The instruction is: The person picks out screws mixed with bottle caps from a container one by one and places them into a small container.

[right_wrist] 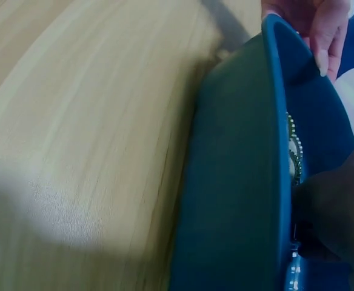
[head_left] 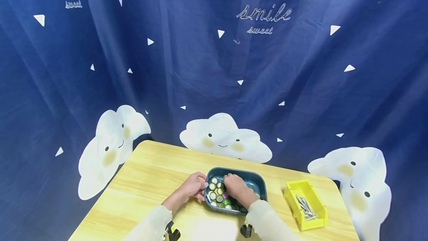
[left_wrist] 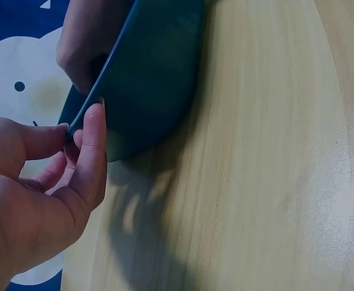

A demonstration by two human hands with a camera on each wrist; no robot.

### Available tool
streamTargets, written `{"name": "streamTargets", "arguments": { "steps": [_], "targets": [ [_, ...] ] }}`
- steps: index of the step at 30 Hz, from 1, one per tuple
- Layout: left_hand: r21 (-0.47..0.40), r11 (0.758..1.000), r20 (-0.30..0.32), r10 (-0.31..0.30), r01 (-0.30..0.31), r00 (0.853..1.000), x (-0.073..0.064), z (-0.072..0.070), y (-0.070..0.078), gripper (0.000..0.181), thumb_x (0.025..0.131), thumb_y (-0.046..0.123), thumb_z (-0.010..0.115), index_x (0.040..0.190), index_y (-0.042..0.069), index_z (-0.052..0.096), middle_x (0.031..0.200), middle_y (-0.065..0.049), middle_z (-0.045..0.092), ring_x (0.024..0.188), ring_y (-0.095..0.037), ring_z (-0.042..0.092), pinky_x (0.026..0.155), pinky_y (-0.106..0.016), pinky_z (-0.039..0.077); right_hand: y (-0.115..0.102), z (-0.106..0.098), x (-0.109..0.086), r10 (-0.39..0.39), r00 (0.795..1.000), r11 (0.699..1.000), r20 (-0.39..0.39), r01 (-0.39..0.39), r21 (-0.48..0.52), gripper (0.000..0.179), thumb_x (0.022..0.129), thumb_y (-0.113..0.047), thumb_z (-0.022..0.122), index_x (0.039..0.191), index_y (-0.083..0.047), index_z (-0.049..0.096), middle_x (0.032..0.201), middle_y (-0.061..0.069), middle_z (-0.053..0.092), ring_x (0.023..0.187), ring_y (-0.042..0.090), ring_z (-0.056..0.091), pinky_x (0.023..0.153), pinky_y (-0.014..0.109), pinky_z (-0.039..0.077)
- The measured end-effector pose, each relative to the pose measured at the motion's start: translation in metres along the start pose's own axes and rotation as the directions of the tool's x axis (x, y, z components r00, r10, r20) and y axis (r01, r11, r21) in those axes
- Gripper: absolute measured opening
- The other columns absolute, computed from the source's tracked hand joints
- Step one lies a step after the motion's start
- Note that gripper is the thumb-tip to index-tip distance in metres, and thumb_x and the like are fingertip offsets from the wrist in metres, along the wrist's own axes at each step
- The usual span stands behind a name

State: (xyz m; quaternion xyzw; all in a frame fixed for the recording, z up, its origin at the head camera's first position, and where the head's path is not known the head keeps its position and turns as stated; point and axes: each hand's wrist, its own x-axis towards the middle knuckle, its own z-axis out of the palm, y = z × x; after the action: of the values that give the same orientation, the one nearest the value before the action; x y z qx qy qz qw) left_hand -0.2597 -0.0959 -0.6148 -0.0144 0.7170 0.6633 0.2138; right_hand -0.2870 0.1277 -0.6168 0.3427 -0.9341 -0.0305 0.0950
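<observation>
A dark teal tub (head_left: 255,177) with rounded corners sits on the wooden table and holds many bottle caps (head_left: 213,195), some pale, some green, one pinkish. At its left end my left hand (head_left: 194,185) pinches the rim; the left wrist view shows the thumb (left_wrist: 43,140) on the inner side and fingers on the outer side. My right hand (head_left: 238,189) reaches down into the middle of the tub with its fingers bent. Its fingertips are hidden, and whether they hold a cap cannot be seen. In the right wrist view the tub's wall (right_wrist: 234,176) covers most of the caps.
Right of the tub stands a yellow bin (head_left: 312,224) with slim metal pieces (head_left: 305,207), perhaps screws or nails, inside. Both stand on a light wooden table (head_left: 157,163). Behind the table hangs a blue curtain (head_left: 197,66) with white clouds.
</observation>
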Motion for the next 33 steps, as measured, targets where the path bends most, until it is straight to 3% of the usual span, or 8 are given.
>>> {"name": "streamTargets", "arguments": {
  "steps": [5,11,17,25,33],
  "targets": [
    [0.002,1.0,0.004,-0.002,0.002,1.0,-0.002,0.0,0.002,0.038,0.096,0.001,0.059,0.131,-0.007,0.047,0.085,-0.01,0.057,0.063,-0.015,0.057,0.052,-0.03,0.065,0.004,-0.01,-0.006,0.022,0.999,1.0,0.023,-0.022,0.013,0.011,0.084,-0.004,0.077,0.085,-0.005,0.066,0.076,0.009,0.061,0.071,0.023,0.063,0.063,0.035,0.061],
    [0.004,1.0,0.002,-0.014,0.014,1.0,-0.004,0.001,0.002,0.037,0.096,0.001,0.059,0.131,-0.006,0.048,0.086,-0.011,0.057,0.063,-0.015,0.057,0.052,-0.03,0.065,0.009,-0.031,-0.019,0.069,0.997,0.995,0.035,-0.071,0.072,0.012,0.083,-0.003,0.077,0.086,-0.004,0.066,0.077,0.008,0.061,0.073,0.024,0.064,0.066,0.035,0.062],
    [0.01,1.0,-0.001,-0.015,0.015,1.0,0.0,0.001,0.002,0.035,0.096,0.002,0.06,0.129,-0.004,0.049,0.086,-0.011,0.058,0.063,-0.014,0.057,0.053,-0.031,0.065,0.02,-0.059,-0.033,0.134,0.989,0.969,0.054,-0.142,0.204,0.007,0.086,0.002,0.071,0.088,-0.005,0.069,0.084,0.008,0.065,0.078,0.024,0.067,0.067,0.034,0.063],
    [-0.006,1.0,-0.012,-0.017,0.017,1.0,-0.008,0.001,-0.004,0.035,0.096,0.001,0.059,0.128,-0.005,0.048,0.092,-0.015,0.06,0.062,-0.014,0.056,0.05,-0.029,0.064,0.034,-0.084,-0.064,0.119,0.989,0.968,-0.083,-0.097,0.233,0.01,0.084,0.004,0.075,0.087,-0.003,0.069,0.083,0.007,0.066,0.076,0.021,0.065,0.065,0.033,0.061],
    [0.0,1.0,-0.009,0.004,-0.004,1.0,-0.001,0.001,-0.003,0.034,0.096,0.002,0.059,0.128,-0.004,0.049,0.086,-0.009,0.057,0.061,-0.013,0.056,0.049,-0.027,0.063,0.062,-0.105,-0.096,0.2,0.967,0.965,-0.157,-0.167,0.203,0.013,0.082,0.006,0.075,0.086,-0.004,0.069,0.079,0.006,0.066,0.072,0.02,0.064,0.062,0.033,0.06]
  ]
}}
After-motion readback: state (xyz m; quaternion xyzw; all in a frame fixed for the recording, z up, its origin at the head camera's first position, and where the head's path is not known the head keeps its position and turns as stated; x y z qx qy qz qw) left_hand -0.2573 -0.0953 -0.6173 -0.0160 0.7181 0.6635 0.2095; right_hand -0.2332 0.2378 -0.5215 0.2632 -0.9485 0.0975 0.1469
